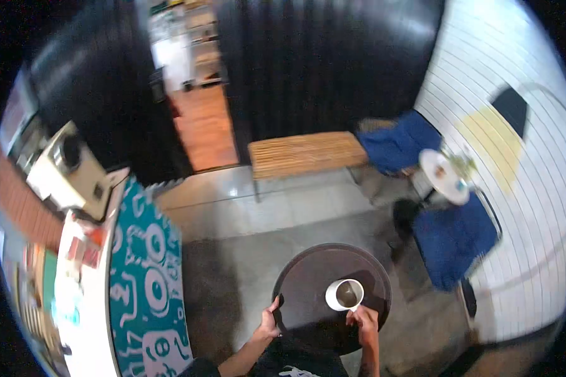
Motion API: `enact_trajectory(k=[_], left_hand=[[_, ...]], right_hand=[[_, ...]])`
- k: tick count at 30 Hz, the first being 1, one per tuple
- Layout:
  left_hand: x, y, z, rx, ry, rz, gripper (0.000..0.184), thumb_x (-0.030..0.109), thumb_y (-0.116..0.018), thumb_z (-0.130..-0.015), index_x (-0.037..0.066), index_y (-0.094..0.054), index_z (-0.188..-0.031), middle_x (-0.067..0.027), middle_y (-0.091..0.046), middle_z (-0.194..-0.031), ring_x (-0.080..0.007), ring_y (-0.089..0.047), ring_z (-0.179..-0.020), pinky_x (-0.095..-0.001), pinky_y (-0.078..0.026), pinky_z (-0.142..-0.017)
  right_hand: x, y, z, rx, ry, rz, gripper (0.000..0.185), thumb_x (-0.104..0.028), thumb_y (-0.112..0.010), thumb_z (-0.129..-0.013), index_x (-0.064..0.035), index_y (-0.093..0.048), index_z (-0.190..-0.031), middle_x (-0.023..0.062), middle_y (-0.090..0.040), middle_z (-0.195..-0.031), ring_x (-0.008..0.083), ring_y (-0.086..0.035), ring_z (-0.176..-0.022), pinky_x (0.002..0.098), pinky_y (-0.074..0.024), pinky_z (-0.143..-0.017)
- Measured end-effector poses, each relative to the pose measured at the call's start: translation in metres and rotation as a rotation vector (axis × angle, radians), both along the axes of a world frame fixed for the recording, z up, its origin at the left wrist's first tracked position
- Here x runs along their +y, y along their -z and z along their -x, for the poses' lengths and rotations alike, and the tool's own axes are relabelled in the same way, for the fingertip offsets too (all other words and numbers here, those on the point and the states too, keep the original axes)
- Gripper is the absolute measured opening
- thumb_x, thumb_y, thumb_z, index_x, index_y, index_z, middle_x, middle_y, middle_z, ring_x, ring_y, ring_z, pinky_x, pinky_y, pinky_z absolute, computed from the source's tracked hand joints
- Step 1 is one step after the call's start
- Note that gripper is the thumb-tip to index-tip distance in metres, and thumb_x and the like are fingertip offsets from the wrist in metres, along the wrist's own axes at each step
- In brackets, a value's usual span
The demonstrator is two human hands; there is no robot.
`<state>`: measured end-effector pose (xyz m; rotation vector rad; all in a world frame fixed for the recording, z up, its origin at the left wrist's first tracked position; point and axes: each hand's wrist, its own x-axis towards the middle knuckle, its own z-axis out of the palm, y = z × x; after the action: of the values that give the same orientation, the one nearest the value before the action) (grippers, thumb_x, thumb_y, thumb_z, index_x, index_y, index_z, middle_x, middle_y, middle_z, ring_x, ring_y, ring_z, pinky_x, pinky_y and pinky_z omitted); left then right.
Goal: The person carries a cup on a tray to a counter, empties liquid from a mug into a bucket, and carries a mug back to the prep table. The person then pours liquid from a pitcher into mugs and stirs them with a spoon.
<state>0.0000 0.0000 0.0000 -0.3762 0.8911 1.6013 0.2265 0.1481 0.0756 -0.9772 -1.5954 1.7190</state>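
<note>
A round dark brown serving tray (pixel 308 270) is held level in front of my body. My left hand (pixel 269 320) grips its left rim, the thumb lying over the edge and the other fingers hidden below. On the right half of the tray is a white cup (pixel 334 295) with dark liquid inside. The fingers of my right hand (pixel 363 317) are closed on the cup's handle. Whether the cup rests on the tray or is slightly lifted, I cannot tell.
To the left runs a counter (pixel 148 276) with a teal patterned front, carrying a cream machine (pixel 75 173). Ahead stand a wooden slatted bench (pixel 308 152) and an open doorway (pixel 204 125). A small round white table (pixel 443 176) sits between blue chairs (pixel 456 239) at right.
</note>
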Motion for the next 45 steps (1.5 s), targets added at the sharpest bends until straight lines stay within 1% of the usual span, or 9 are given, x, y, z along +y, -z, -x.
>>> enact_trajectory(k=[2, 7, 11, 25, 32, 37, 40, 43, 45], left_hand=[[0.016, -0.013, -0.043, -0.080, -0.151, -0.157, 0.060, 0.046, -0.054, -0.092, 0.003, -0.047, -0.134, -0.0185, -0.053, -0.132, -0.0361, -0.050, -0.120, -0.0518, -0.037, -0.104], [-0.115, -0.069, 0.170, 0.139, -0.423, -0.054, 0.058, 0.046, -0.053, -0.093, 0.004, -0.049, -0.132, -0.0164, -0.054, -0.131, -0.0340, -0.052, -0.119, -0.0509, -0.038, -0.103], [-0.063, -0.048, 0.149, -0.034, -0.579, -0.096, 0.058, 0.047, -0.052, -0.093, 0.005, -0.048, -0.133, -0.0155, -0.053, -0.133, -0.0336, -0.051, -0.120, -0.0505, -0.039, -0.103], [0.012, -0.053, 0.411, 0.113, -1.190, -0.172, 0.057, 0.048, -0.047, -0.095, 0.006, -0.049, -0.133, -0.0158, -0.053, -0.131, -0.0342, -0.050, -0.118, -0.0503, -0.038, -0.103], [0.036, -0.071, 0.532, 0.137, -1.343, -0.032, 0.058, 0.050, -0.046, -0.094, 0.008, -0.048, -0.134, -0.0161, -0.053, -0.132, -0.0349, -0.053, -0.116, -0.0515, -0.040, -0.102], [0.031, -0.051, 0.660, 0.138, -1.378, -0.061, 0.054, 0.049, -0.048, -0.094, 0.009, -0.052, -0.130, -0.0157, -0.054, -0.131, -0.0351, -0.052, -0.117, -0.0515, -0.040, -0.101], [0.023, -0.044, 0.739, 0.182, -1.342, -0.136, 0.055, 0.048, -0.049, -0.094, 0.008, -0.051, -0.131, -0.0156, -0.054, -0.131, -0.0351, -0.052, -0.118, -0.0516, -0.039, -0.102], [0.014, -0.043, 0.814, 0.165, -1.347, -0.200, 0.055, 0.044, -0.051, -0.094, 0.006, -0.048, -0.133, -0.0157, -0.053, -0.132, -0.0352, -0.050, -0.119, -0.0503, -0.038, -0.104], [0.012, -0.065, 0.854, 0.139, -1.387, -0.076, 0.050, 0.041, -0.054, -0.093, 0.007, -0.052, -0.129, -0.0119, -0.057, -0.126, -0.0320, -0.054, -0.112, -0.0448, -0.044, -0.098]], right_hand=[[0.035, -0.023, -0.003, -0.082, -0.177, 0.015, 0.044, -0.034, -0.045, -0.098, 0.0003, -0.060, -0.076, 0.0077, -0.060, -0.069, 0.0119, -0.052, -0.060, 0.0263, -0.0393, -0.057], [-0.035, -0.028, 0.256, 0.078, -0.562, 0.030, 0.038, -0.025, -0.046, -0.100, 0.0017, -0.059, -0.076, 0.0066, -0.058, -0.069, 0.0112, -0.054, -0.062, 0.0258, -0.0404, -0.057], [0.022, -0.037, 0.299, -0.130, -0.849, -0.109, 0.035, -0.020, -0.045, -0.101, 0.0018, -0.059, -0.077, 0.0056, -0.060, -0.072, 0.0109, -0.054, -0.061, 0.0256, -0.0427, -0.058], [0.121, -0.047, 0.705, -0.129, -1.585, -0.069, 0.030, -0.022, -0.046, -0.102, 0.0010, -0.062, -0.090, 0.0031, -0.059, -0.075, 0.0070, -0.056, -0.064, 0.0212, -0.0477, -0.053], [0.148, -0.073, 0.853, 0.036, -1.456, -0.087, 0.026, -0.021, -0.042, -0.103, -0.0006, -0.057, -0.108, 0.0041, -0.055, -0.086, 0.0046, -0.048, -0.061, 0.0189, -0.0395, -0.051], [0.191, -0.093, 0.995, 0.034, -1.017, -1.013, 0.030, -0.029, -0.049, -0.099, -0.0017, -0.060, -0.105, 0.0158, -0.050, -0.108, 0.0313, -0.055, -0.097, 0.0411, -0.0444, -0.085], [0.208, -0.079, 1.077, 0.011, -0.929, -1.150, 0.030, -0.026, -0.049, -0.099, -0.0005, -0.055, -0.114, 0.0160, -0.051, -0.109, 0.0331, -0.052, -0.104, 0.0440, -0.0415, -0.090], [0.207, -0.065, 1.153, -0.101, -1.055, -0.659, 0.030, -0.025, -0.043, -0.102, -0.0022, -0.054, -0.118, 0.0137, -0.054, -0.108, 0.0247, -0.053, -0.105, 0.0369, -0.0402, -0.092], [0.212, -0.034, 1.203, -0.083, -1.076, -0.403, 0.044, -0.033, -0.038, -0.104, 0.0011, -0.049, -0.129, 0.0132, -0.052, -0.126, 0.0212, -0.046, -0.121, 0.0332, -0.0343, -0.102]])
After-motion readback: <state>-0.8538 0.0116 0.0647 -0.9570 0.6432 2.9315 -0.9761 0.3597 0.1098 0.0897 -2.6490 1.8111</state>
